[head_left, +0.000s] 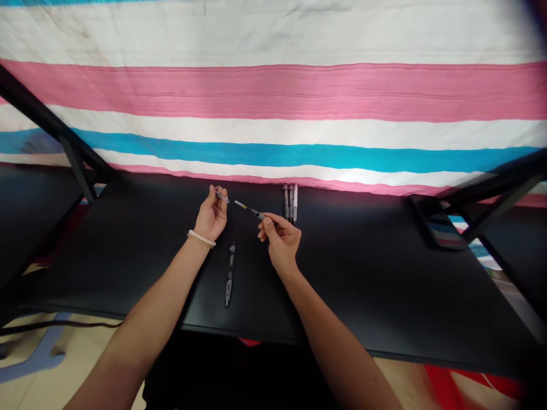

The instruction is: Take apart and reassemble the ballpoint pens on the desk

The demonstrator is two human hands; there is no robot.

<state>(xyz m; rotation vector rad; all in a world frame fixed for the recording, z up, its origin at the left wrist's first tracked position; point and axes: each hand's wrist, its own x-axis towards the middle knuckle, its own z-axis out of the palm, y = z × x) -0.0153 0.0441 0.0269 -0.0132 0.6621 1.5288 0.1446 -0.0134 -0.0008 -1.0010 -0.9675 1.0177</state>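
My left hand (212,214) is closed on a small clear pen barrel part (222,197), held between thumb and fingers above the black table. In my right hand (281,239) is the dark front part of a pen (258,214), with a thin ink refill (241,205) sticking out of it toward the left hand. The refill's end and the clear part are close but apart. Between my forearms a whole grey-and-black pen (229,276) lies on the table, its clicker end pointing away from me. The fingers of both hands hide portions of what they hold.
Three pens (290,203) lie side by side near the table's back edge. A black phone (438,222) rests at the right. Dark metal frames (55,122) rise at both sides, and a striped sheet (273,91) hangs behind the black table (363,285).
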